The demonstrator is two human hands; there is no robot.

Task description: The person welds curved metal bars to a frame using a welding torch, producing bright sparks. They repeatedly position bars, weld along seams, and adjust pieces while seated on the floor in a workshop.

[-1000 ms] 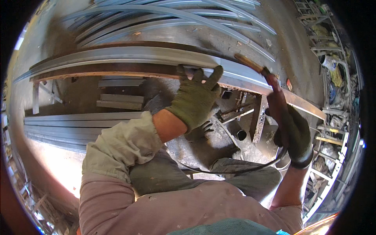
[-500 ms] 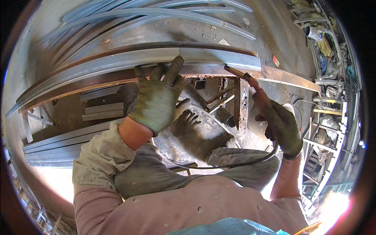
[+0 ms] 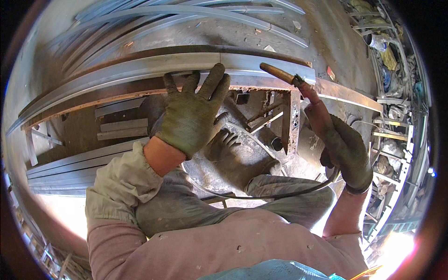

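Observation:
My left hand (image 3: pixel 189 114), in a dark greenish work glove, has its fingers spread, with the fingertips at the near edge of a grey metal bar (image 3: pixel 154 65). The longest fingertip lies close to a thin joint line across that bar. My right hand (image 3: pixel 347 151), gloved too, is wrapped round a welding torch (image 3: pixel 313 105). Its copper-coloured nozzle (image 3: pixel 277 72) points left, over the bar's right part; whether it touches the metal I cannot tell. A dark cable (image 3: pixel 261 197) curves from the right hand across my lap.
The bar lies along a rusty steel rail (image 3: pixel 347 94) with a rusty post (image 3: pixel 290 123) below. Several curved metal strips (image 3: pixel 205 13) lie on the floor beyond. Grey bars (image 3: pixel 79 168) are at left. A white ladder-like frame (image 3: pixel 396 186) and piled scrap (image 3: pixel 387 56) stand at right.
The torch nozzle has swung up and left, nearer the joint line, while my right hand has shifted slightly right. My left hand has slid a little to the right along the bar.

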